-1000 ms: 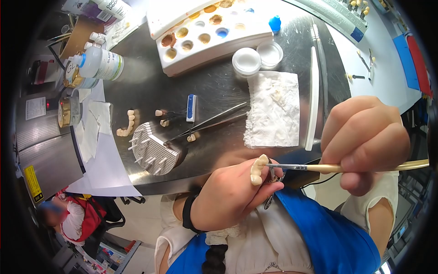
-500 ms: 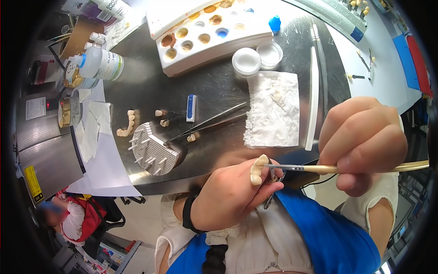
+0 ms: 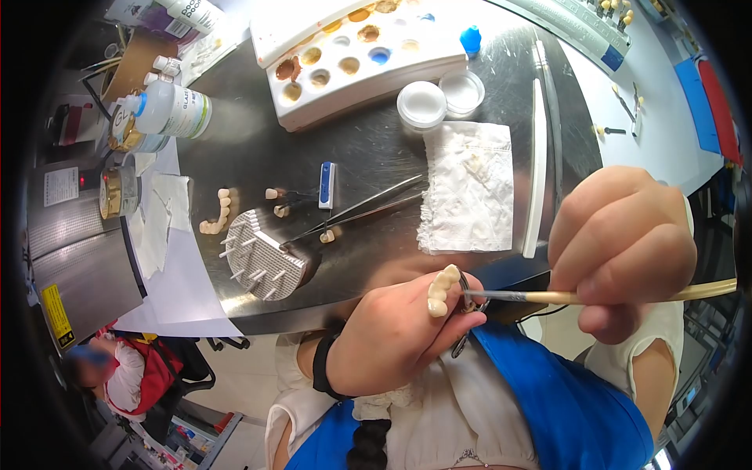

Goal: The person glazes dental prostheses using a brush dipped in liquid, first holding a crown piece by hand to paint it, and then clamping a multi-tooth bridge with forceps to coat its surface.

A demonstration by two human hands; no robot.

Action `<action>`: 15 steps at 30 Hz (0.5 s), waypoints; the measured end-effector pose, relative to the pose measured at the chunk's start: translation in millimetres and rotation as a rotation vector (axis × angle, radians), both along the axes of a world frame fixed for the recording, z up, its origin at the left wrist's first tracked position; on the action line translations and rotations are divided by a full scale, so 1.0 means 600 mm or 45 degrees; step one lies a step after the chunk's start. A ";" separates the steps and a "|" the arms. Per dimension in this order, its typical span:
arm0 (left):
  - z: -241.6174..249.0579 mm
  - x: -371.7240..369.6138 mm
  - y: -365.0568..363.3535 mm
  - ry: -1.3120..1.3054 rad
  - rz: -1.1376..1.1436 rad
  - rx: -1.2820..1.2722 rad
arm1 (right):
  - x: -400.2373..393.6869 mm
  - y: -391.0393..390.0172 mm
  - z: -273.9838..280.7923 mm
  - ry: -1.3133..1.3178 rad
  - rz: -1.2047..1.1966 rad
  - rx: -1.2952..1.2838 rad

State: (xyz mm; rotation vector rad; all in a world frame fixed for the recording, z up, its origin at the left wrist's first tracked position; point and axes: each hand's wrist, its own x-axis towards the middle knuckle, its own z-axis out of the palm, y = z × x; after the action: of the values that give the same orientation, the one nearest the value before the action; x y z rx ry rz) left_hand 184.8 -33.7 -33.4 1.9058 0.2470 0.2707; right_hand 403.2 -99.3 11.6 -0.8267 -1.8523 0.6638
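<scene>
My left hand point(image 3: 395, 333) is closed around a metal locking clamp point(image 3: 464, 345), mostly hidden by the fingers. A curved dental bridge point(image 3: 440, 296) of several cream teeth stands out at the fingertips, by the clamp's jaws. In my right hand point(image 3: 623, 254), a thin paintbrush point(image 3: 552, 298) with a pale wooden handle is pinched between thumb and fingers. Its tip points left and reaches the right side of the bridge, about halfway along. On the bench beyond lies a creased white cloth point(image 3: 468, 188), with long metal tweezers point(image 3: 356, 210) to its left.
A white palette point(image 3: 337, 86) with stained wells stands at the back, beside two small round jars point(image 3: 422, 106). Left of the tweezers are a pegged firing tray point(image 3: 262, 258) and another dental bridge point(image 3: 224, 210). Bottles point(image 3: 176, 110) line the left edge. A person point(image 3: 129, 376) sits at lower left.
The brush tip has shifted slightly down and right, from the upper part of the bridge to nearer its middle. My left hand stays nearly still.
</scene>
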 end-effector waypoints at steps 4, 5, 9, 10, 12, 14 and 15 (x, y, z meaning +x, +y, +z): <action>-0.006 0.000 0.000 -0.041 0.008 0.019 | -0.003 -0.001 -0.005 0.017 -0.062 0.078; -0.008 0.000 0.000 -0.063 0.008 0.014 | -0.005 0.001 -0.005 -0.007 -0.062 0.070; 0.001 0.001 0.001 0.021 0.003 0.006 | -0.003 -0.001 -0.006 -0.015 -0.052 0.078; 0.000 0.001 0.001 0.021 0.004 0.006 | -0.003 -0.001 -0.006 -0.010 -0.047 0.083; -0.002 0.002 0.002 -0.058 0.012 0.051 | -0.004 0.000 -0.008 -0.028 -0.110 0.108; 0.001 0.002 0.001 -0.019 0.014 0.029 | 0.000 -0.001 -0.007 -0.018 -0.067 0.086; 0.002 0.002 0.001 0.020 0.018 0.008 | 0.001 -0.001 -0.007 -0.010 -0.033 0.072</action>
State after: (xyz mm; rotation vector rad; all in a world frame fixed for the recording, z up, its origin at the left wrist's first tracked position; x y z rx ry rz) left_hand 185.9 -33.2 -32.0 1.9134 0.2700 0.2664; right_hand 403.6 -99.9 7.4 -0.8165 -1.8557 0.5901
